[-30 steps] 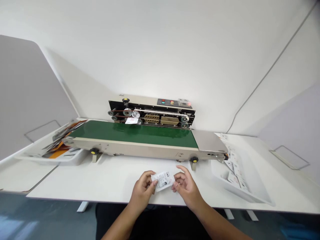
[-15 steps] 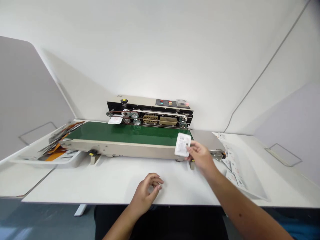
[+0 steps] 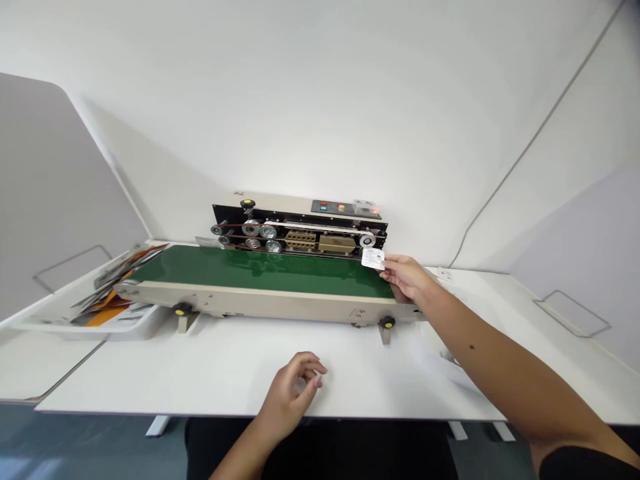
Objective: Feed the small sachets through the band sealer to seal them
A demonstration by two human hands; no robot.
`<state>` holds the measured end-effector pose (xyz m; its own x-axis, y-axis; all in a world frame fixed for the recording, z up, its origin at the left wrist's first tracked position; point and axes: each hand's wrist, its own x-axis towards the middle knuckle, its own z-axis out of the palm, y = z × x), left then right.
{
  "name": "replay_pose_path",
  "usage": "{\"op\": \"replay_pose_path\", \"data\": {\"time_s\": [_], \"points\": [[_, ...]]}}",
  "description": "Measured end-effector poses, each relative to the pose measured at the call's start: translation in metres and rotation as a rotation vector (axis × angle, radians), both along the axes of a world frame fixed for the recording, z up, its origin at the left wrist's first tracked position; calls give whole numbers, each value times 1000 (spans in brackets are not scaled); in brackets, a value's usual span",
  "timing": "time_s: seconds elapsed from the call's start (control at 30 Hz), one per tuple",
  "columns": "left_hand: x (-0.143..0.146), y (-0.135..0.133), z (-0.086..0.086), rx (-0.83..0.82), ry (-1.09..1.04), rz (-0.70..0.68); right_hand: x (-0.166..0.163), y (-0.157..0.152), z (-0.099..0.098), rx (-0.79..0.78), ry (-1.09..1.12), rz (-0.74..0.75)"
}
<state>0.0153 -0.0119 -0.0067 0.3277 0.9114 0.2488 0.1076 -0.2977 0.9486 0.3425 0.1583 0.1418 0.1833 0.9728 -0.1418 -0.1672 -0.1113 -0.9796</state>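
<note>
My right hand [image 3: 404,275] pinches a small flat white packet [image 3: 373,258] with fine print, thumb and fingers on its right edge. The packet is up against the right end of a band sealer [image 3: 300,230] with rollers and belts, over the right part of its green conveyor belt [image 3: 260,270]. My left hand [image 3: 295,383] rests low over the white table near its front edge, fingers loosely curled, thumb apart, holding nothing. At the sealer's left end lies a thin greyish packet [image 3: 207,242], partly off the belt.
A white bin [image 3: 145,325] with grey and orange pouches [image 3: 113,303] stands at the conveyor's left end. Another white bin [image 3: 463,373] on the right is mostly hidden by my forearm. Support legs with black knobs [image 3: 387,323] hold up the conveyor. Behind it rises a white wall.
My right hand has carried the packet back and slightly right, from the conveyor's front edge to the sealer, tilting it flatter. The packet at the sealer's left end has moved left. My left hand stays put.
</note>
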Motion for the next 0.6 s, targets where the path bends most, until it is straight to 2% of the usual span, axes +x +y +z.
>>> {"op": "replay_pose_path", "data": {"time_s": [0.17, 0.33, 0.47, 0.6], "points": [[0, 0, 2, 8, 23, 1, -10, 8, 3, -20, 17, 22], [0, 1, 3, 30, 35, 8, -21, 5, 10, 43, -32, 53], [0, 0, 6, 32, 54, 27, -17, -27, 16, 132, -207, 7], [0, -1, 10, 39, 82, 27, 9, -80, 6, 262, -375, -58]]}}
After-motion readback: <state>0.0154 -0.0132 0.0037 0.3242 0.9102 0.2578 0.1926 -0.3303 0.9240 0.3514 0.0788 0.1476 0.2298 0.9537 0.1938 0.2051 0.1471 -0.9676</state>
